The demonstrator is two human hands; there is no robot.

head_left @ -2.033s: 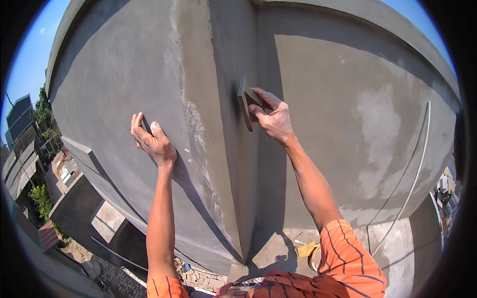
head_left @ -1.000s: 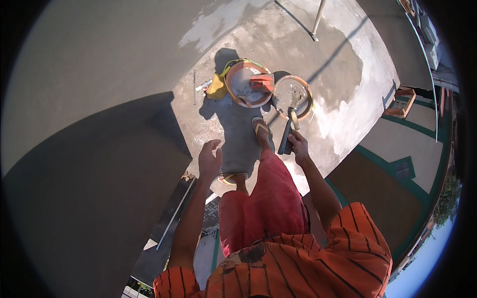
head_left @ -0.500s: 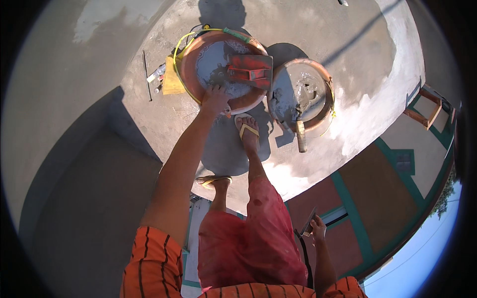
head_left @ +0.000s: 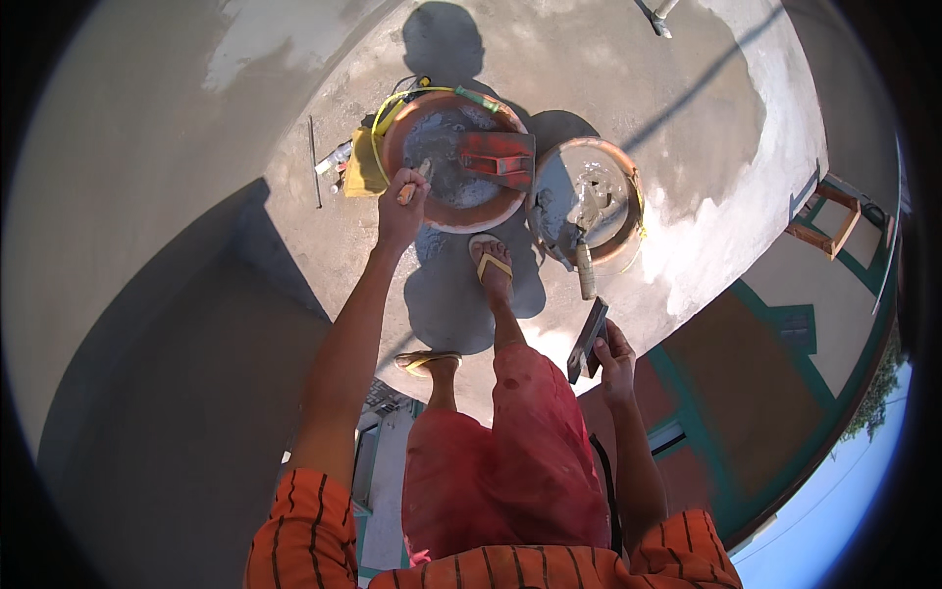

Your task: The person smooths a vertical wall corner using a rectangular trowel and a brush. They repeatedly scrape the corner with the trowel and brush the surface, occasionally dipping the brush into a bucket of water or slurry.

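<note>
My left hand (head_left: 398, 218) grips a small orange-and-pale tool (head_left: 410, 190), perhaps a brush, at the near-left rim of a wide terracotta-coloured basin (head_left: 453, 218) of cloudy water. A red float (head_left: 496, 157) lies across that basin's right side. My right hand (head_left: 613, 358) holds a dark float (head_left: 589, 342) below the second basin (head_left: 628, 232), which contains grey wet mix. A tool with a pale, cylindrical handle (head_left: 586, 275) rests in the second basin, handle hanging over the near rim.
A yellow item (head_left: 365, 167) with small tools lies beside the first basin. A thin rod (head_left: 314, 162) is farther left. A grey plastered wall (head_left: 137, 177) rises at left. The concrete ledge (head_left: 706, 226) drops off at right, past my sandalled feet (head_left: 491, 263), above a green-trimmed surface.
My view has swung from the wall down to the basins. My left hand reached the first basin and took hold of the small tool; my right hand still holds the dark float.
</note>
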